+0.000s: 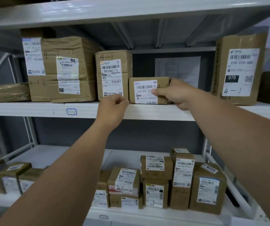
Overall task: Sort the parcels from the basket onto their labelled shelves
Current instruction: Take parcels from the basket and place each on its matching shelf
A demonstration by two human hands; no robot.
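Head view, one frame

Small parcel (149,90): squat brown cardboard box, matte, white barcode label on its front, handwritten "4-" beside it; stands at frame centre on the middle shelf (33,110), a white painted board with a blue-outlined tag on its front edge

Right hand (175,93): grips the small parcel's right end, thumb across the label, fingers curled behind

Left hand (113,106): fingers loosely curled, holding nothing, at the shelf edge just below the parcel's lower left corner

Tall parcel (113,74): upright carton marked "4-1", just left of the small parcel

Taped carton (67,69): crinkled glossy tape, upper left

Large carton (238,69): upper right, label "070"

Lower shelf (57,154): stacked small cartons (157,181), some marked "4-2", lower centre
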